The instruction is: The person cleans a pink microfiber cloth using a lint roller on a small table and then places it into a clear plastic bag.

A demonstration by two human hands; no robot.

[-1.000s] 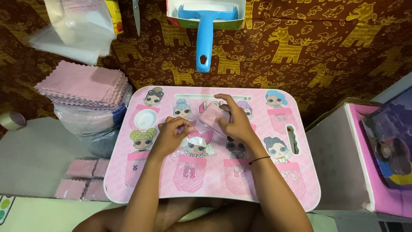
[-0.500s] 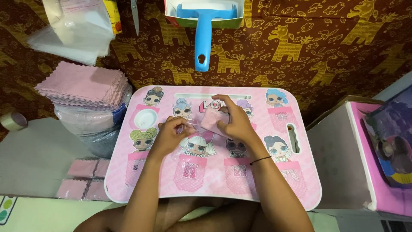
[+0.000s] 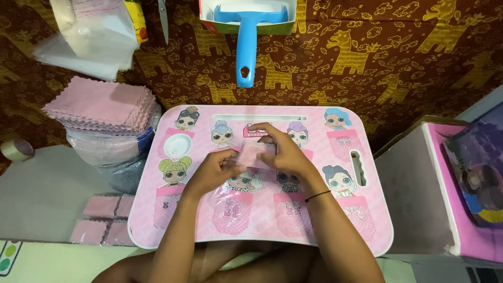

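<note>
Item: pink cloth [image 3: 252, 153], small, square, held just above the centre of the pink surface [image 3: 367, 225].
Left hand [image 3: 212, 170]: at 9 o'clock of the cloth, fingers pinching its near-left edge.
Right hand [image 3: 283, 152]: at 3 o'clock, fingers curled over the top and pinching the right edge; black band on the wrist.
Under the hands: a clear bag [image 3: 225, 196], flat on the surface, hard to make out.
Handling note: the cloth looks thin and limp; keeping both pinches at the edges and the corners aligned should keep it flat and uncreased.
Nearby: stack of pink cloths [image 3: 99, 105] at 10 o'clock; packed cloths [image 3: 102, 220] at 8 o'clock; blue roller [image 3: 246, 42] at 12 o'clock; tape roll [image 3: 15, 149] far at 9 o'clock.
</note>
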